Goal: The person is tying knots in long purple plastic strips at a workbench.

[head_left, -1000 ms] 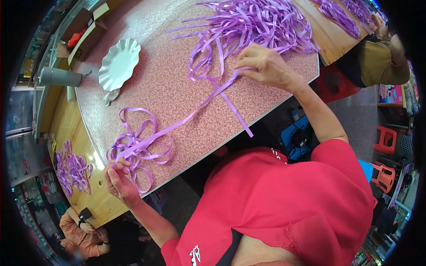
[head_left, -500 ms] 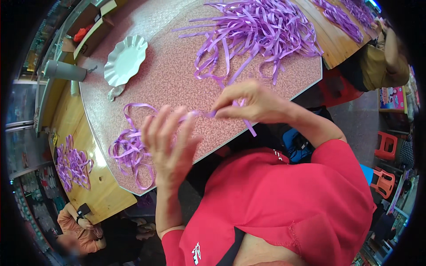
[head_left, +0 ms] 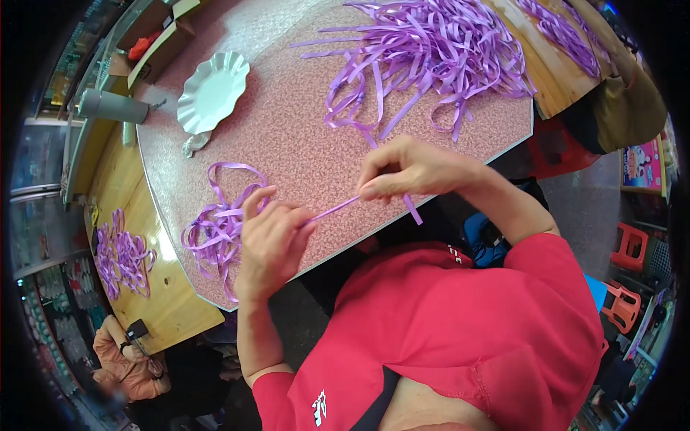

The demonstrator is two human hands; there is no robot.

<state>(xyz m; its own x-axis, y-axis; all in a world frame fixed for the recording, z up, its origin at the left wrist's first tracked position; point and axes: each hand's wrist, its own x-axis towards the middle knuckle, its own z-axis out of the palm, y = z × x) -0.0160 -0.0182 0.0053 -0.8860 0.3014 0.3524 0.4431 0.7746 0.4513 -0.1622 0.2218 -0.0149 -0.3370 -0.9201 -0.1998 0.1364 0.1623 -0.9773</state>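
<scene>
A strip of purple ribbon [head_left: 334, 209] is stretched tight between my two hands, above the front part of the pink speckled table [head_left: 287, 154]. My right hand [head_left: 413, 169] pinches it between thumb and forefinger, and a loose ribbon end hangs below that hand. At the other end, my left hand [head_left: 273, 241] has its thumb and fingers closed on the ribbon, forefinger raised. Beside the left hand lies a small loose pile of purple ribbons [head_left: 215, 233]. A much larger heap of purple ribbons [head_left: 438, 57] spreads over the far right of the table.
A white scalloped dish [head_left: 213, 93] stands at the far left, near a grey tumbler [head_left: 113, 106] and an open cardboard box [head_left: 162, 54]. More ribbons [head_left: 122, 255] lie on the wooden table at left. Two other people sit nearby, one lower left, one upper right.
My left hand has gone from spread fingers to closed on the ribbon, which is now pulled taut. My right hand has shifted slightly right. The person at upper right has leaned toward the table.
</scene>
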